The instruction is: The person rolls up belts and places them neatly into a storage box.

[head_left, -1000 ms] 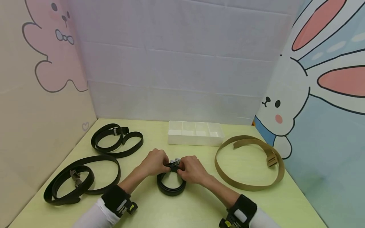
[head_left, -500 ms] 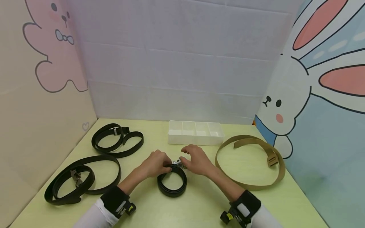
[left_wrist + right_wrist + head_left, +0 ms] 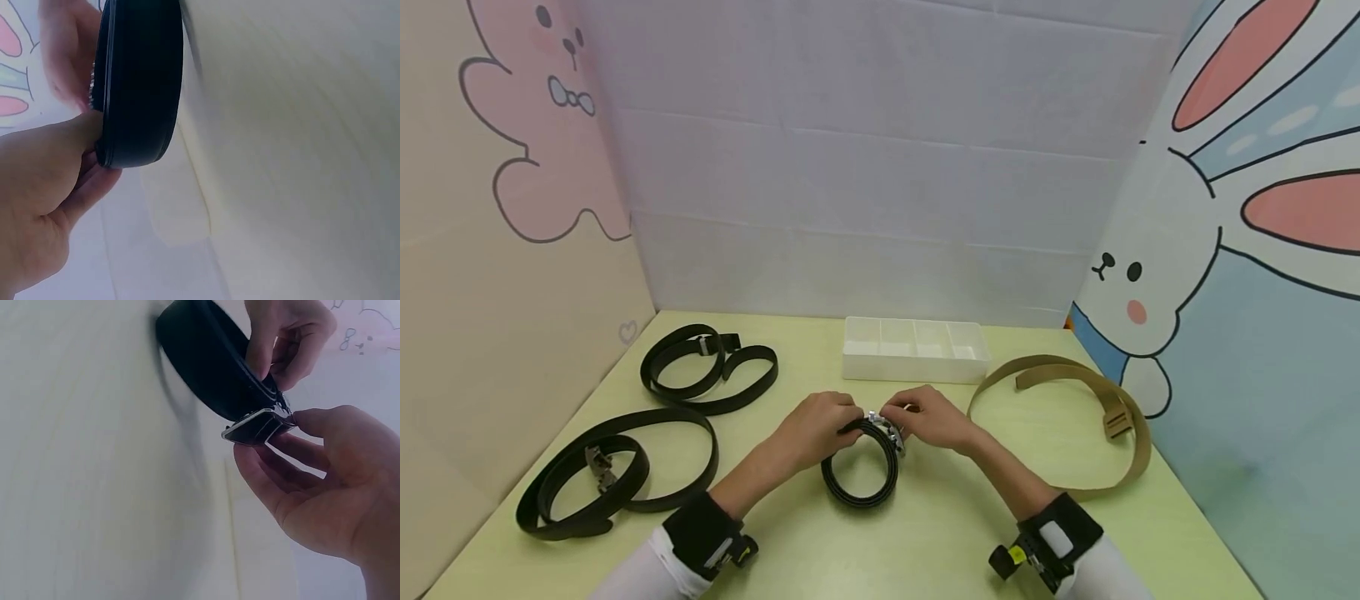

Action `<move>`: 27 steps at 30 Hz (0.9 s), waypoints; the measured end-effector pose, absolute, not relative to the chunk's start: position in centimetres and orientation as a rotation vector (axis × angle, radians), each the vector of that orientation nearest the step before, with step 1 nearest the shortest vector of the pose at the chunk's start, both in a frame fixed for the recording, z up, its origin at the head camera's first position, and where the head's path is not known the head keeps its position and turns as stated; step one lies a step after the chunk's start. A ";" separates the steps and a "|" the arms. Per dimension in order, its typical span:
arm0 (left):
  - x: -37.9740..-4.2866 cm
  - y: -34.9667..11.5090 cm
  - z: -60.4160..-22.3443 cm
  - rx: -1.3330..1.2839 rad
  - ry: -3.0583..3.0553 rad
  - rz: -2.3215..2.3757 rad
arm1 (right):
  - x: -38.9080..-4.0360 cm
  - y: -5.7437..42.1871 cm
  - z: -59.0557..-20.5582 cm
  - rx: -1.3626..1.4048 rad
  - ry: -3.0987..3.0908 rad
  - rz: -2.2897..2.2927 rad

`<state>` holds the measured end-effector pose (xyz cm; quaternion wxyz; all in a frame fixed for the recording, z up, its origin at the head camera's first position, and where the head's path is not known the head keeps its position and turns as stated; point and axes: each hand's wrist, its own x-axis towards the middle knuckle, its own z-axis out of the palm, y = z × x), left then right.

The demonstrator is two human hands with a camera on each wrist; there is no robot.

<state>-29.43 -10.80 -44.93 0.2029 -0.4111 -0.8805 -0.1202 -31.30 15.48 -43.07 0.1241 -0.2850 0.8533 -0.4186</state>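
A black belt [image 3: 859, 500] is wound into a round coil, held above the table's middle. My left hand [image 3: 817, 427] pinches the coil's upper left side between thumb and fingers. In the left wrist view the coil [image 3: 144, 81] stands on edge, and the left thumb lies at its rim. A silver metal buckle [image 3: 891, 433] sits at the coil's upper right. With thumb and fingertips my right hand [image 3: 931, 417] pinches this buckle; the right wrist view shows the buckle [image 3: 262, 425] tilted out from the coil, fingers beneath it.
Two black belts, one farther back [image 3: 752, 402] and one nearer [image 3: 625, 421], lie loosely looped at the left. A tan webbing belt [image 3: 1138, 450] lies in a wide loop at the right. Behind the hands stands a white divided box [image 3: 917, 369]. Walls surround the table [image 3: 820, 567].
My right hand left the coil, opened, then took hold of the buckle. The coil has shifted slightly right and up, its buckle turned outward. My left hand keeps its grip.
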 end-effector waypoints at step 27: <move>-30.2 -10.5 -43.9 -1.184 -1.801 -0.191 | -28.9 17.6 -41.0 -0.607 2.046 -1.683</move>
